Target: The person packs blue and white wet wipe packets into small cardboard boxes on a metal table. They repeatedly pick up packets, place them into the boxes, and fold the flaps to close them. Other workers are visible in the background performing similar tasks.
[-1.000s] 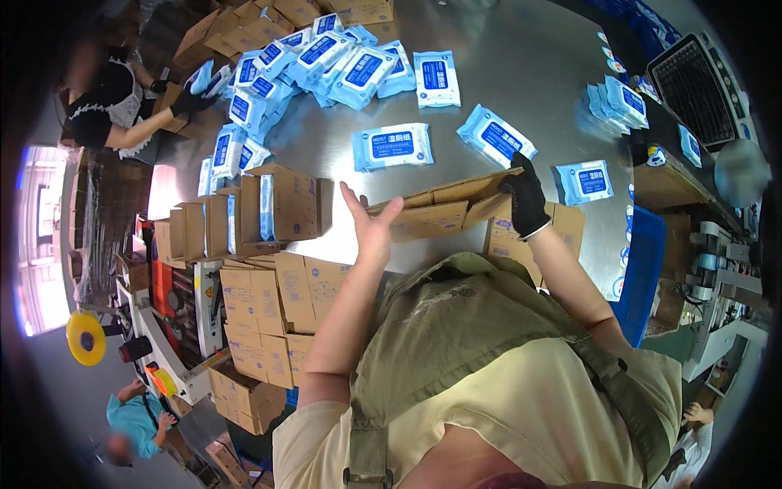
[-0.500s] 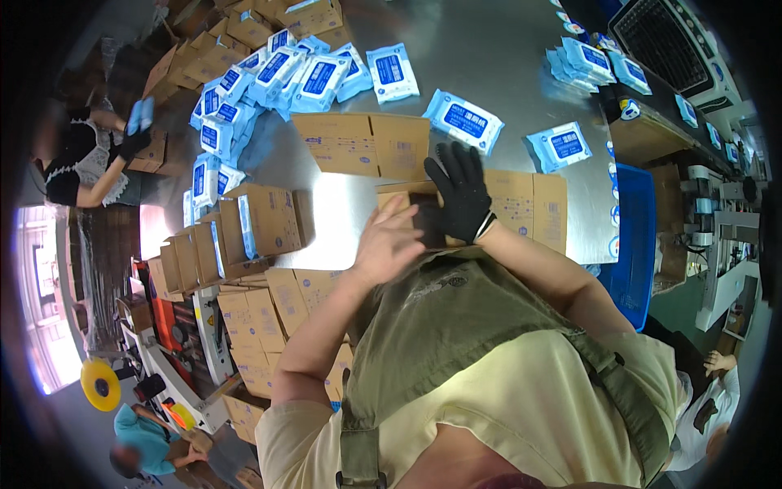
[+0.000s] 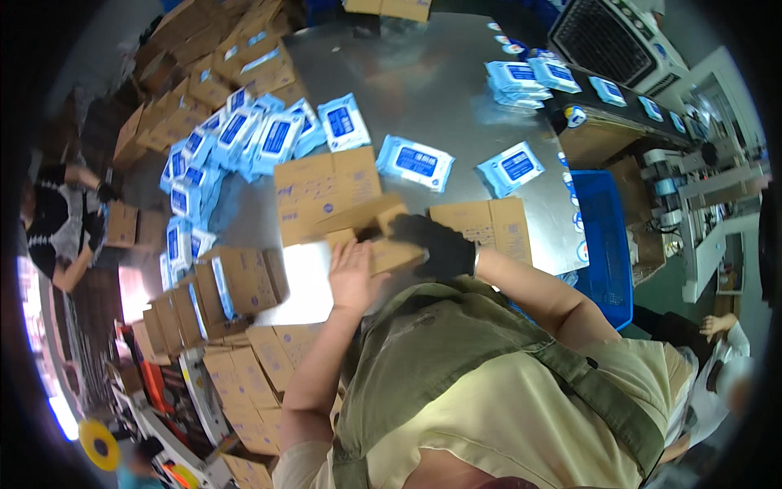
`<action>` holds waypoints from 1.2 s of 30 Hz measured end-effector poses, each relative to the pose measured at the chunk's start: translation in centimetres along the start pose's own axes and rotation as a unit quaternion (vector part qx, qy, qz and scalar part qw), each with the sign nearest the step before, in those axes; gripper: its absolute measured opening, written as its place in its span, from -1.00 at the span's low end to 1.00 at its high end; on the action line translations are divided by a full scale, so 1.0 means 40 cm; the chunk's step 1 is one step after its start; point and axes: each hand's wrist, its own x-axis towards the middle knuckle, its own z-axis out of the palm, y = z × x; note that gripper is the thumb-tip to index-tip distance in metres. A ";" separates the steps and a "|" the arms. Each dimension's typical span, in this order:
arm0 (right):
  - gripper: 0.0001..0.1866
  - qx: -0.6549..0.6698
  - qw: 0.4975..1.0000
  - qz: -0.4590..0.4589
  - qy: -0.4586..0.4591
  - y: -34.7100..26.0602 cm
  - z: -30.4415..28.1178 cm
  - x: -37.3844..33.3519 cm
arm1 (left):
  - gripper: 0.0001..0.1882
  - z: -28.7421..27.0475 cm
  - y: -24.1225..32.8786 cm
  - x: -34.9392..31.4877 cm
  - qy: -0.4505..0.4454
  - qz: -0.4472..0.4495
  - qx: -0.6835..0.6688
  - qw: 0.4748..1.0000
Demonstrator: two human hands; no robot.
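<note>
Between my hands is a small brown cardboard box [image 3: 397, 256] with its flaps raised. My left hand [image 3: 356, 275], bare, rests on the left side of this box, its fingers stretched out along the cardboard. In a black glove, my right hand [image 3: 442, 247] bends its fingers over the right edge and grips it. Right behind the box is a larger brown cardboard panel [image 3: 326, 191]; I cannot tell whether it belongs to it. Another cardboard piece [image 3: 481, 224] lies past my right hand. Beyond these, a blue-and-white pack of wet wipes [image 3: 415, 163] lies on the metal table [image 3: 407, 90].
Many wipes packs [image 3: 236, 130] are heaped at the far left. A row of open boxes [image 3: 236, 281] stands left of me, above stacked cartons [image 3: 244, 367]. At right are a blue crate [image 3: 601, 244] and a conveyor [image 3: 599, 102] carrying packs. A co-worker [image 3: 61, 220] stands at left.
The view has shifted, so the table's things sit lower and further left. My right hand has gone from spread fingers to a bent grip on the box, whose flaps now stand up.
</note>
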 end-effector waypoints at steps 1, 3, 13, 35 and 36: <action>-0.27 0.103 0.992 0.052 0.053 0.010 -0.050 0.009 | -0.32 -0.025 0.001 0.016 -0.003 -0.080 -0.034 0.996; -0.20 0.289 0.941 0.125 0.128 0.045 -0.131 0.016 | -0.40 0.021 -0.065 -0.044 0.002 -0.298 -0.583 0.756; -0.48 0.009 0.956 0.246 -0.158 -0.062 0.148 0.156 | -0.61 -0.010 -0.084 -0.021 0.097 -0.407 -0.492 0.764; -0.31 0.331 0.674 0.411 0.517 1.346 -0.619 0.075 | -0.81 0.007 -0.047 -0.007 -0.033 -0.514 0.037 0.856; -0.34 0.284 0.738 0.401 0.462 1.367 -0.607 0.090 | -0.80 0.004 -0.042 0.013 -0.040 -0.514 0.032 0.856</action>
